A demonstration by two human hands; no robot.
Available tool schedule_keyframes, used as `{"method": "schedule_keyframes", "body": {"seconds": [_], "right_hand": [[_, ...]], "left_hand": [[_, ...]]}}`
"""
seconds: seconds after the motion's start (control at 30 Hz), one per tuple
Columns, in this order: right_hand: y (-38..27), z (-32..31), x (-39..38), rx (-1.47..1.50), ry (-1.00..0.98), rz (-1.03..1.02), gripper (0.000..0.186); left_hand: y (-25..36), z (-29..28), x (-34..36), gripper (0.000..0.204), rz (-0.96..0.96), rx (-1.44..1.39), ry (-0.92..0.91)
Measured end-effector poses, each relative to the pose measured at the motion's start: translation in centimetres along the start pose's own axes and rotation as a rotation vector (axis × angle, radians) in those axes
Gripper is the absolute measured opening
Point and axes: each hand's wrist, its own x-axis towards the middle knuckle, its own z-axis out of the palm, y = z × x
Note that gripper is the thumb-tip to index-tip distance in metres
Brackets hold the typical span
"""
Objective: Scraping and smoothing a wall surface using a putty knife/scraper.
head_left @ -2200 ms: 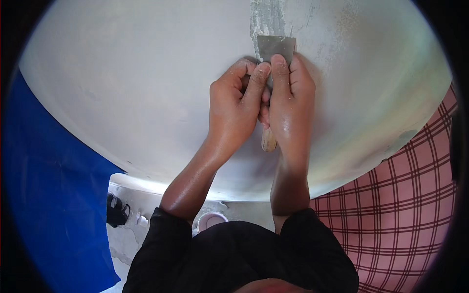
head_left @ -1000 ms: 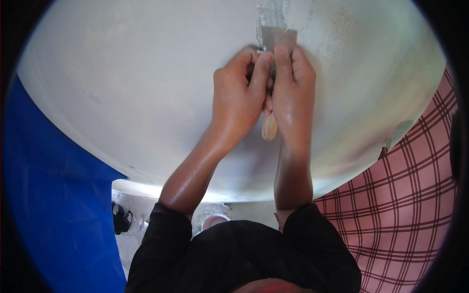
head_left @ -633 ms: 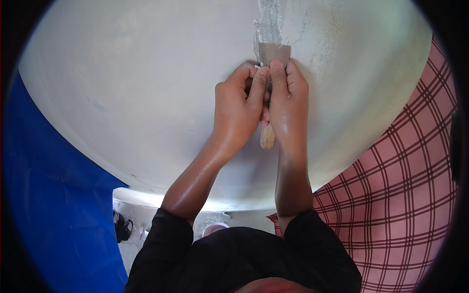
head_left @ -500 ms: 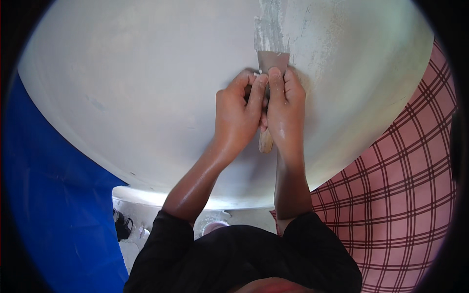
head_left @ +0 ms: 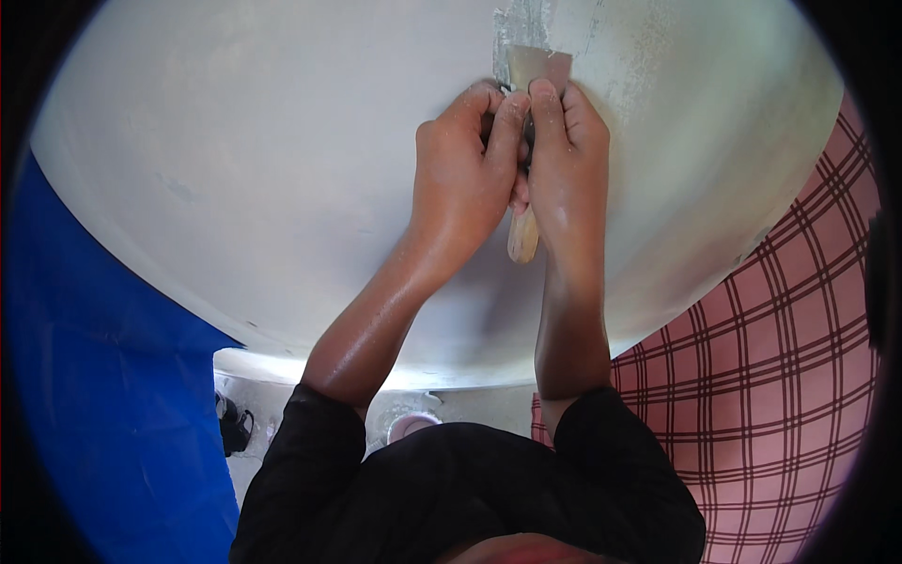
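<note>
Wooden-handled grey metal scraper is at the pale, smooth wall; left hand and right hand grasp it together. Compared with half a second ago, it sits higher; its top edge now overlaps the rough grey strip.

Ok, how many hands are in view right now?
2: the left hand and the right hand, side by side, both holding the scraper. Parts of both are tucked out of sight, but no other hand shows.
</note>
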Motion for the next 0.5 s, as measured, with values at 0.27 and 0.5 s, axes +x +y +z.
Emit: {"method": "schedule_keyframes", "body": {"seconds": [0.27, 0.5], "right_hand": [[-0.1, 2.0, 0.2, -0.024, -0.035, 0.018, 0.028], [1.3, 4.9, -1.8, 0.057, -0.071, -0.067, 0.026]], "left_hand": [[-0.1, -1.9, 0.1, 0.031, -0.011, -0.01, 0.024], [-0.7, -5.1, -1.6, 0.032, -0.012, -0.098, 0.059]]}}
